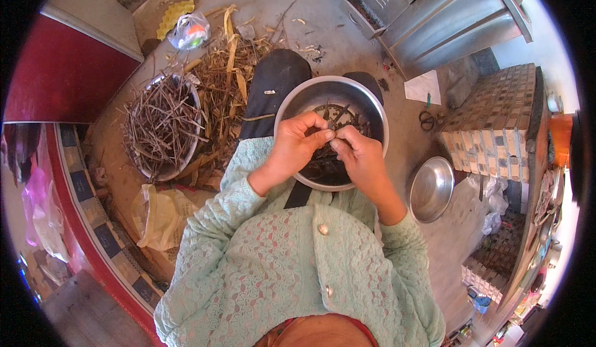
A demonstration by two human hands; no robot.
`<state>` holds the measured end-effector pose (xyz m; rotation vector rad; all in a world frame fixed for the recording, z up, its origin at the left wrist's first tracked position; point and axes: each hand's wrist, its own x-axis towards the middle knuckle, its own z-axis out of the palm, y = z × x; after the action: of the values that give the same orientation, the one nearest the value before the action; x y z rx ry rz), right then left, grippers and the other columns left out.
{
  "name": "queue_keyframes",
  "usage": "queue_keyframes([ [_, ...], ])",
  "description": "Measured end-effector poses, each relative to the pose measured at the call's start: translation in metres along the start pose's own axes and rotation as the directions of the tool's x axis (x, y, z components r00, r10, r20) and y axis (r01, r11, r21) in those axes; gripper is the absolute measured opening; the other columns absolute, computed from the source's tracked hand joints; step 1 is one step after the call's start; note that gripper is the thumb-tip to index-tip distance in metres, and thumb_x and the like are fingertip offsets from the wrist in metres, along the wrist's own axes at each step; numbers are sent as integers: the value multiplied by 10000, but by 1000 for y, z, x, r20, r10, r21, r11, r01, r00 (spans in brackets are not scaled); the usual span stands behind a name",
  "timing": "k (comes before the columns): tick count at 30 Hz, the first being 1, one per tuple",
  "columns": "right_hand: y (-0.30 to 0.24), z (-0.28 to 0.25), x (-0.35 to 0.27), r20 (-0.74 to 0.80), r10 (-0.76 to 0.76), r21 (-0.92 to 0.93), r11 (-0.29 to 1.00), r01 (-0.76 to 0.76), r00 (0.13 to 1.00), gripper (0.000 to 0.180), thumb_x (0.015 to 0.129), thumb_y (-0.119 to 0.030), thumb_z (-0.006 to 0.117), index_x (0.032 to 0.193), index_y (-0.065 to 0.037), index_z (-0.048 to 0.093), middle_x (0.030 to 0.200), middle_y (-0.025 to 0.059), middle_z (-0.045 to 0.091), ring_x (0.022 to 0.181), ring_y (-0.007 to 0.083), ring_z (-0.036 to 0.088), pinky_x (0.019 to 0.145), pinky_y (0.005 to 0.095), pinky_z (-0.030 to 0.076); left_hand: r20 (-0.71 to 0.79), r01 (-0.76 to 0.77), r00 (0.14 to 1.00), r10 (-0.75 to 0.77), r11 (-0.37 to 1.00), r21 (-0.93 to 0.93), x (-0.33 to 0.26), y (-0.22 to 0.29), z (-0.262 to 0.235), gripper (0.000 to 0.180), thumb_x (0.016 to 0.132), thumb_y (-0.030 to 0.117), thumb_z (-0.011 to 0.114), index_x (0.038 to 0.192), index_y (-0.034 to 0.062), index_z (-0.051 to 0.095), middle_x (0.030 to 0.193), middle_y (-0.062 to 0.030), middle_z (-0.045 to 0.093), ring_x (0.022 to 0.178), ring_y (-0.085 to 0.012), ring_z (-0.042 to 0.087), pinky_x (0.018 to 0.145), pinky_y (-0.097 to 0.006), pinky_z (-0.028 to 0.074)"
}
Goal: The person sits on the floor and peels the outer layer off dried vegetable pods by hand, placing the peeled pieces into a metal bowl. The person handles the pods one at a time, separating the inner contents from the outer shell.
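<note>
A wide metal basin (pixel 371 103) rests on my lap between my knees. Dark, dry, curled pieces (pixel 324 168) lie in its bottom; their kind is not clear. Above the basin, my left hand (pixel 294 147) and my right hand (pixel 362 161) meet, thumbs and forefingers pinched together and fingertips almost touching. Both hands are closed on something small and dark between the fingertips, too small to name. Part of the basin's contents is hidden beneath my hands.
Left of me stands a basin (pixel 197 106) heaped with dry twigs (pixel 160 120), beside loose stalks and husks (pixel 223 74). An empty metal bowl (pixel 433 189) sits on the right, near scissors (pixel 427 120) and a tiled brick stove (pixel 487 130). A metal cabinet (pixel 444 27) stands ahead.
</note>
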<state>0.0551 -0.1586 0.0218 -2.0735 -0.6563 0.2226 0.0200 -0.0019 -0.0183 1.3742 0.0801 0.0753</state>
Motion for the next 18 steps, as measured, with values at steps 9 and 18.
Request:
queue_keyframes([
  [9,0,5,-2,-63,-71,-226,973,55,995,118,787,-41,636,806,-39,520,666,157,558,606,345,578,534,373,456,-48,-182,975,219,898,401,-1,5,7,100,761,-26,667,786,-9,572,698,-78,548,623,-153,521,580,-291,428],
  [18,3,-4,1,-24,54,112,992,-51,998,119,804,-13,658,858,-6,552,744,92,641,673,146,625,616,263,483,60,-46,997,37,988,147,0,12,-2,53,857,32,630,852,-20,619,760,-4,606,711,-50,539,628,-202,452],
])
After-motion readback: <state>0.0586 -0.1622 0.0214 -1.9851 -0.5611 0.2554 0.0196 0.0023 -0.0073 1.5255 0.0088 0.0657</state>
